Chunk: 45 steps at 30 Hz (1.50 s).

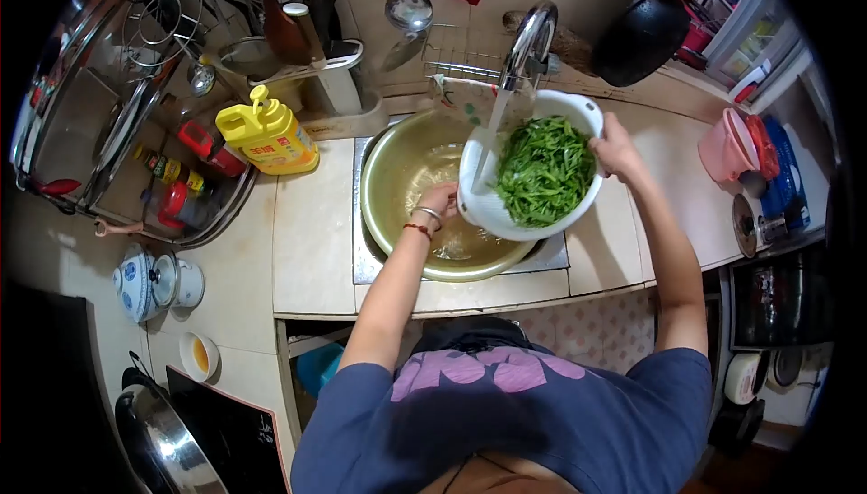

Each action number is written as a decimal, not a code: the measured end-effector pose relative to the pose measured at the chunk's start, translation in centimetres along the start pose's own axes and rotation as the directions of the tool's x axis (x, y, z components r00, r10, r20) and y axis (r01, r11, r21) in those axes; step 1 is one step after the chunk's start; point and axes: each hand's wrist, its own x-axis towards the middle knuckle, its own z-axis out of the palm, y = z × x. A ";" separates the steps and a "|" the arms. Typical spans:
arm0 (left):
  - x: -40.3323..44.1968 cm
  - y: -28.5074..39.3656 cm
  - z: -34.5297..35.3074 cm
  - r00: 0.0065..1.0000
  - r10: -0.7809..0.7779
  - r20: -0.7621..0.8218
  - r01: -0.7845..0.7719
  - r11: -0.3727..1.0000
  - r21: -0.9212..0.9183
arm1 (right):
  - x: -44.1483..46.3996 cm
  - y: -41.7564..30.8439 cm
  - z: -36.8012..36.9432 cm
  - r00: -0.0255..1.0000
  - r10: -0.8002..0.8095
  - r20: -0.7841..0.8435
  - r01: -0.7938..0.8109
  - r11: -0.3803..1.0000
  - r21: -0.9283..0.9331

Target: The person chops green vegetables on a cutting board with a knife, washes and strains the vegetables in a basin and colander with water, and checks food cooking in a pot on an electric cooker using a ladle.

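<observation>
A white plastic colander (479, 212) full of chopped green leafy vegetables (546, 173) is held over the right side of a large metal basin (372, 182). My right hand (617, 147) grips the colander's right rim. At the opposite rim is my left hand (437, 200), its fingers closed at the edge and partly hidden; a bracelet and a red cord circle that wrist. Water runs from the chrome faucet (533, 29) into the left part of the colander. The basin sits in the sink (363, 264) and holds rippling water.
A yellow pump bottle (268, 137) stands left of the sink, near a dish rack (90, 106). A small bowl (197, 356) and a wok (167, 440) are at lower left. A black pan (641, 38) hangs at right, above a pink container (727, 146).
</observation>
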 end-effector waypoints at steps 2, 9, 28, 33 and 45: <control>2.1 -1.8 0.8 0.996 -0.065 0.059 0.076 0.971 -0.226 | 0.1 0.8 -2.3 0.997 0.040 -0.062 -0.041 0.999 -0.017; 4.1 -2.7 0.6 0.993 -0.060 0.101 0.083 0.967 -0.242 | 2.1 13.0 -7.7 0.962 0.243 -0.122 -0.211 0.950 0.229; -1.1 -2.2 -1.9 0.876 0.474 0.084 -0.218 0.235 0.947 | 12.6 6.6 15.6 0.942 0.252 -0.220 -0.015 0.689 0.725; -7.7 2.2 -5.3 0.710 0.696 -0.110 0.050 0.106 0.993 | 15.2 3.3 14.4 0.986 -0.074 -0.151 0.106 0.971 0.213; -8.6 4.6 -9.2 0.710 0.604 -0.363 0.136 0.388 0.912 | -9.1 6.9 10.8 0.980 0.134 0.146 -0.160 0.969 0.187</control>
